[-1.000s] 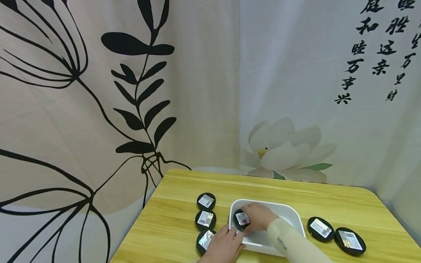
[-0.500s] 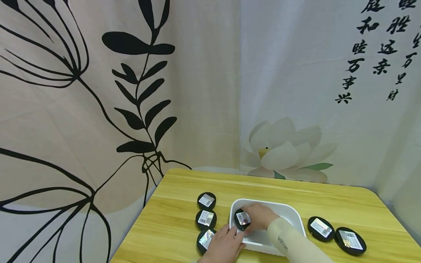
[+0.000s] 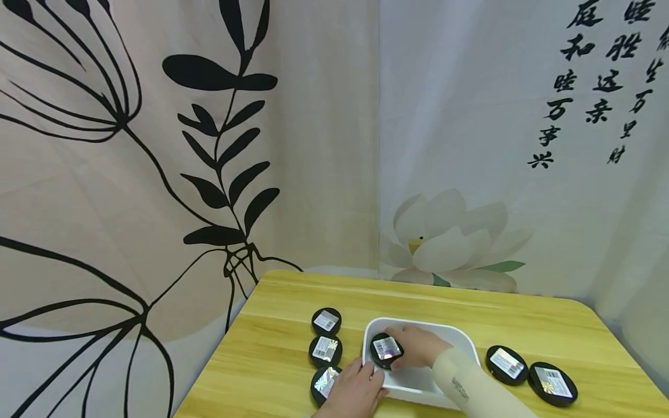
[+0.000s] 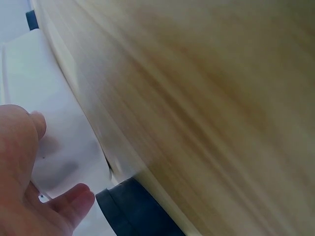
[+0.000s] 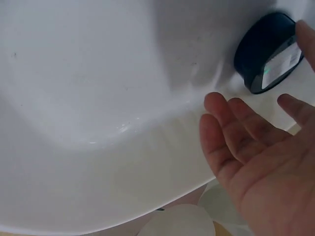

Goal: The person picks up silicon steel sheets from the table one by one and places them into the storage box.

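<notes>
A white plastic tray (image 3: pixel 423 400) stands on the table. My left hand (image 3: pixel 355 388) holds its near left corner, with the thumb on the front wall and fingertips at the left rim. Inside the tray, at its left end, a round black case (image 3: pixel 387 350) with a silver barcode label leans tilted. My right hand (image 3: pixel 418 346) is in the tray just right of this case. In the right wrist view its fingers are spread and loosely bent, the thumb (image 5: pixel 306 42) at the case's edge. Whether the thumb touches it I cannot tell.
Left of the tray, several similar cases stand in a column: a far one (image 3: pixel 326 320), a middle one (image 3: pixel 325 350) and a near one (image 3: pixel 320 388) beside my left hand. Two more cases (image 3: pixel 506 364) lie right of the tray. A printed curtain (image 3: pixel 324 145) hangs behind the wooden table (image 3: pixel 272 348).
My right hand has shifted slightly right, off the case, and its fingers have loosened; more of the case's face shows. The left hand stays at the tray corner. The view has shifted slightly.
</notes>
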A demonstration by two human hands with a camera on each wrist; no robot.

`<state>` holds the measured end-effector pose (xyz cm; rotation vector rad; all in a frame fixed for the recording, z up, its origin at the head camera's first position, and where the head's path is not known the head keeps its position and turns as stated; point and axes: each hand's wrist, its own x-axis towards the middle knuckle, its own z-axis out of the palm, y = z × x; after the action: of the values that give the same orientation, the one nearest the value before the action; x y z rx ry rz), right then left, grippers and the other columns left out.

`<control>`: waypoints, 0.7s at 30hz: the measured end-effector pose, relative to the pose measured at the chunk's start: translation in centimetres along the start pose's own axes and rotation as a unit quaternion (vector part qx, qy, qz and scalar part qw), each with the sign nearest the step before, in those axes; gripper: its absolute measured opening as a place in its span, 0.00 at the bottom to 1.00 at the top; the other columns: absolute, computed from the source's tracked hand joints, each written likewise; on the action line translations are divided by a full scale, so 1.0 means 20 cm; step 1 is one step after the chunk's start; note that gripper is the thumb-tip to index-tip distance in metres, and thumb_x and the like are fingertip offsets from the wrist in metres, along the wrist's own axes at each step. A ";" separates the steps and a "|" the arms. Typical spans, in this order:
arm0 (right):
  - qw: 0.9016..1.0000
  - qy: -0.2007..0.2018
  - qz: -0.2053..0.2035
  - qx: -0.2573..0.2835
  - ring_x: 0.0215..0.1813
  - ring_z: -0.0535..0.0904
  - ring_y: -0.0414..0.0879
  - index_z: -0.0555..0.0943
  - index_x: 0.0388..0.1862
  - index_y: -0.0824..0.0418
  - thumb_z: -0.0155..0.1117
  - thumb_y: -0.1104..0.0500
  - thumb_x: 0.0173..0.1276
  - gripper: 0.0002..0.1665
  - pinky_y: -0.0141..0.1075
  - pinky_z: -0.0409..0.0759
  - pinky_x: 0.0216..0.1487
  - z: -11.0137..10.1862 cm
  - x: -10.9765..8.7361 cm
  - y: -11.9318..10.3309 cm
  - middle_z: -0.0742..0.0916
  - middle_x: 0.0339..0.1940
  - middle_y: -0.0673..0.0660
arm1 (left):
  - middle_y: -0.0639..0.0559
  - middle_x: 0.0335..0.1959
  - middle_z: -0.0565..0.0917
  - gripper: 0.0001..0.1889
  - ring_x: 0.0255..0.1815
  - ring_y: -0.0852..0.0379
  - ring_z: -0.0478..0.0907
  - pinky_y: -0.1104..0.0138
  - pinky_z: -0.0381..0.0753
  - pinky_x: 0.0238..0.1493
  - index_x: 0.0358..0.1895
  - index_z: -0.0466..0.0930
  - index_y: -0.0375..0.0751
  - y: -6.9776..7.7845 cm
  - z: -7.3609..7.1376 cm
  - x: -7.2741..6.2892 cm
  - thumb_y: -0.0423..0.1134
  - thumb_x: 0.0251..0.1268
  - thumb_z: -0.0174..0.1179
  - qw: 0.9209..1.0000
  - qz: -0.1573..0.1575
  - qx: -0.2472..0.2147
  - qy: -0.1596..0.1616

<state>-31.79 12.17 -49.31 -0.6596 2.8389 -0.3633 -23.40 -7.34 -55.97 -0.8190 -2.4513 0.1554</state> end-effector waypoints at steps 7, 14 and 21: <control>1.000 -0.001 0.005 0.027 0.65 0.79 0.61 0.74 0.70 0.58 0.80 0.48 0.55 0.45 0.57 0.73 0.67 -0.04 -0.05 0.02 0.82 0.63 0.65 | 0.58 0.32 0.75 0.16 0.36 0.58 0.70 0.69 0.70 0.35 0.34 0.73 0.53 0.01 -0.01 -0.01 0.60 0.69 0.59 1.000 0.000 -0.007 -0.016; 1.000 0.016 0.001 0.020 0.58 0.82 0.60 0.77 0.66 0.59 0.81 0.49 0.54 0.42 0.58 0.77 0.62 -0.07 -0.10 0.03 0.84 0.58 0.66 | 0.58 0.31 0.75 0.16 0.35 0.57 0.70 0.69 0.70 0.35 0.33 0.72 0.53 0.01 -0.03 0.00 0.59 0.69 0.59 1.000 -0.001 -0.010 -0.017; 0.999 0.038 -0.005 0.019 0.60 0.80 0.63 0.73 0.70 0.57 0.80 0.49 0.55 0.45 0.59 0.78 0.60 -0.05 -0.15 0.04 0.80 0.63 0.70 | 0.58 0.31 0.75 0.16 0.35 0.58 0.70 0.69 0.69 0.33 0.33 0.73 0.53 0.01 -0.04 0.00 0.59 0.68 0.60 1.000 -0.002 -0.015 -0.016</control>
<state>-29.76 14.44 -48.14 -0.6662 2.8934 -0.4513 -22.89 -7.29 -55.42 -0.8306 -2.4895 0.1320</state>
